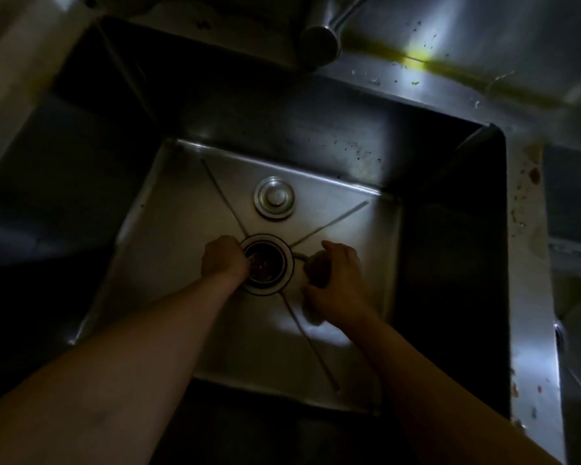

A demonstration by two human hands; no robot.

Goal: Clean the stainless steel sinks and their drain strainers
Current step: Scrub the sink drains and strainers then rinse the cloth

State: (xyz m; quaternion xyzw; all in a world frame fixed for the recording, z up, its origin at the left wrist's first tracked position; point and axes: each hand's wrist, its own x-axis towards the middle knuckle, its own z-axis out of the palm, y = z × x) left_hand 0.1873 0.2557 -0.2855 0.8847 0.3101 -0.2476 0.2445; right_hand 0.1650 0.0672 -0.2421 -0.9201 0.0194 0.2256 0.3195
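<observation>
Drain strainer [265, 265] sits mid-sink [168, 250], debris inside; left hand [223, 258] curls fingers into it from nine o'clock. Right hand [337, 276], at three o'clock, clutches a pale cloth [311, 315]. Next, I judge: lift the strainer out.

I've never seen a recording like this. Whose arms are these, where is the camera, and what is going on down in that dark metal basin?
There is no machine here: the arms belong to a person wearing a wide-angle camera on the head, so you look down as they do. Below is a deep square stainless steel sink, dimly lit. At its bottom sits the round drain with its metal strainer basket, which holds some dark debris. The left hand reaches into that drain, fingers curled at the strainer's edge. The right hand grips a pale crumpled cloth beside the drain. Behind the drain lies a round flat metal stopper. A steel faucet spout hangs above, and food specks dot the rim.
</observation>
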